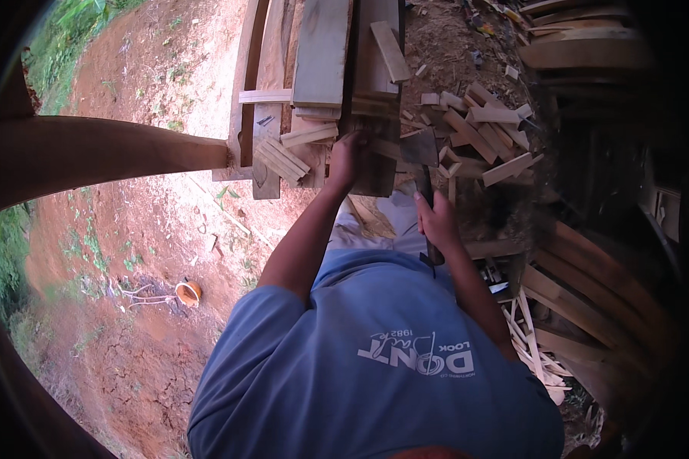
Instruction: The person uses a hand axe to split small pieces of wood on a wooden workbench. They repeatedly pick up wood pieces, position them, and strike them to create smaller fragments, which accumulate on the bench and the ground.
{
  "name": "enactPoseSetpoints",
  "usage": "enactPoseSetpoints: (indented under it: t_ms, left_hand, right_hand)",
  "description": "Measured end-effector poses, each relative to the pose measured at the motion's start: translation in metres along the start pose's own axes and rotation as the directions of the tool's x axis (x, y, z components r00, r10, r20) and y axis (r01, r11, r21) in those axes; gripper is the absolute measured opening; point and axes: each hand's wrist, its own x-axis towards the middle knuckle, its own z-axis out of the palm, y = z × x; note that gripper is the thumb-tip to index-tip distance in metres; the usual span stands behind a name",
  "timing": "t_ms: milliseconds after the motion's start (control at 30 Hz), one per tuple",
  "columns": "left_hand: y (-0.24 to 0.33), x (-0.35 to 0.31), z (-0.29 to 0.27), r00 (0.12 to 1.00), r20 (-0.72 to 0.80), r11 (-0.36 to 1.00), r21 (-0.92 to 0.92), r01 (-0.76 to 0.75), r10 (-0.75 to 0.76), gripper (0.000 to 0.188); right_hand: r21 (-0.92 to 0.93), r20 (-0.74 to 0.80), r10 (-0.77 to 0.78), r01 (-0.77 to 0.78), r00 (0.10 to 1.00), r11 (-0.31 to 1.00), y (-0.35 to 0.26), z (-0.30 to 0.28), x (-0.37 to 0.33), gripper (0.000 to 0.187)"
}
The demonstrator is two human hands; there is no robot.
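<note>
My left hand (347, 161) is closed on the edge of a dark wooden piece (377, 170) that stands on a rough bench of planks (321, 53). My right hand (437, 222) grips the dark handle of a chopping tool (423, 186). The tool's flat grey head (419, 145) sits close to the right side of the wooden piece, just above my right hand. My blue shirt (375, 359) fills the lower middle of the view and hides what lies below the hands.
A heap of short pale offcuts (482, 130) lies right of the bench. Long boards (582, 291) and thin splinters (536, 344) crowd the right side. A thick curved beam (92, 153) crosses the left. An orange bowl (187, 291) sits on red dirt.
</note>
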Motion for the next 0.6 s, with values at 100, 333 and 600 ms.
enactPoseSetpoints:
  t_ms: [100,333,600]
  left_hand:
    - [-0.003,-0.002,-0.003,1.000,-0.004,0.998,-0.063,-0.025,0.025,0.023]
    - [-0.004,0.002,-0.002,1.000,-0.026,0.994,-0.112,-0.012,0.009,0.019]
    - [-0.012,0.003,0.003,0.998,-0.053,0.997,-0.064,-0.045,0.042,0.020]
  right_hand:
    - [-0.130,0.041,-0.031,0.036,0.999,0.991,-0.012,0.005,0.010,0.029]
    - [-0.396,0.061,-0.225,0.231,0.972,0.889,-0.034,0.030,0.023,0.030]
    - [-0.405,0.052,-0.267,0.265,0.962,0.875,-0.035,0.036,0.022,0.031]
